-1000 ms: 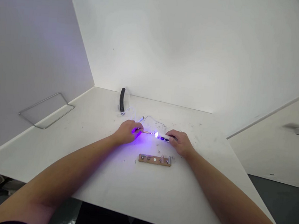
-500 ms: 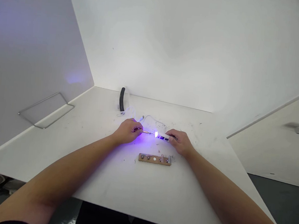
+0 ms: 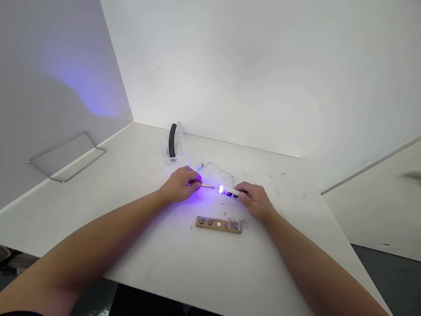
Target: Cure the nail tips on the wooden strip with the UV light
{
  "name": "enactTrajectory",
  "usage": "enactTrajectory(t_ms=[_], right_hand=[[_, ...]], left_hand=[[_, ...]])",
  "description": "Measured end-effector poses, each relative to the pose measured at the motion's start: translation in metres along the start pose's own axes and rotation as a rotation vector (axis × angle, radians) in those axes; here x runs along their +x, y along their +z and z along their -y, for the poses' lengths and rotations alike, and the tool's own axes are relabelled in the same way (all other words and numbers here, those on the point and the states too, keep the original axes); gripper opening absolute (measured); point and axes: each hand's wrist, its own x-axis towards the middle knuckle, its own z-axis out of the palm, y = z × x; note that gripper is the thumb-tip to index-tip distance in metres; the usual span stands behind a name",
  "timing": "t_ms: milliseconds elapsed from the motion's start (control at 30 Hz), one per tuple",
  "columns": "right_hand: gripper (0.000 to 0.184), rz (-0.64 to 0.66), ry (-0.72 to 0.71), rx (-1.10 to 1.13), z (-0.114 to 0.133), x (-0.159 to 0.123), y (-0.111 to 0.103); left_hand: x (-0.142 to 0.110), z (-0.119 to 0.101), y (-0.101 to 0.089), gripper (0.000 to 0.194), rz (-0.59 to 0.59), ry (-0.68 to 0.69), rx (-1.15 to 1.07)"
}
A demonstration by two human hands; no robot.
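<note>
On the wall, violet glow has spread; left hand pinches rod, right hand grips lamp.

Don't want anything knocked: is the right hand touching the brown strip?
Apart. The head view shows a gap, with white tabletop visible between the right hand and the brown strip.

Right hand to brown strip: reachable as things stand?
Probably yes: the brown strip lies close to the right hand, no obstacle visible between them. That hand holds the lit white lamp, so a grasp may mean setting that down.
</note>
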Motion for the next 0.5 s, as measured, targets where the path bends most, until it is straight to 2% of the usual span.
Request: enactTrajectory(t_ms=[500], right_hand=[[0.039,-0.012,-0.002,-0.001,0.0002,-0.0001,0.0005]], left_hand=[[-0.0010,0.0057,0.0029,0.017,-0.040,-0.036,-0.121]])
